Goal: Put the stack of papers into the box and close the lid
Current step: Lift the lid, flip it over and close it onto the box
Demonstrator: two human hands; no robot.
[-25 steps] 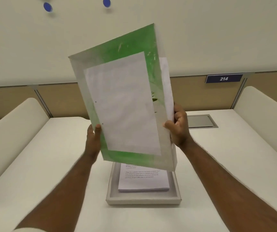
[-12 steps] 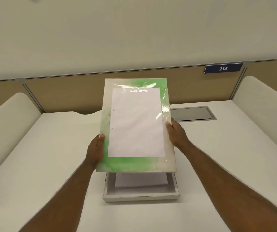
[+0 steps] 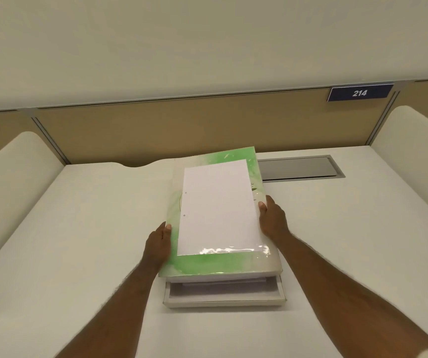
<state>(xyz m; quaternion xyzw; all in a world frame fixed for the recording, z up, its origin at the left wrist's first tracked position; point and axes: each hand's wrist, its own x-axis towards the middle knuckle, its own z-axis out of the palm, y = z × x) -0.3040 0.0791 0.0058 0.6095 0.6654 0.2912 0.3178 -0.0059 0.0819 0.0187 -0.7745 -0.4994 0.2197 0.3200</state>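
A flat green-and-white lid (image 3: 218, 264) with a white sheet on its top hovers low over the open white box (image 3: 224, 302). My left hand (image 3: 157, 244) grips the lid's left edge and my right hand (image 3: 272, 218) grips its right edge. The lid lies almost level, its near edge a little above the box's front wall. Only the near strip of the box's inside shows. The stack of papers in the box is hidden under the lid.
The box stands on a white desk (image 3: 78, 241) with padded white side panels left and right. A grey cable hatch (image 3: 300, 168) is set in the desk behind the lid. A tan partition with a blue "214" sign (image 3: 359, 93) closes the back.
Both hands have tipped the lid from nearly upright to almost flat and lowered it onto the box. The papers, seen earlier in the box, are now covered.
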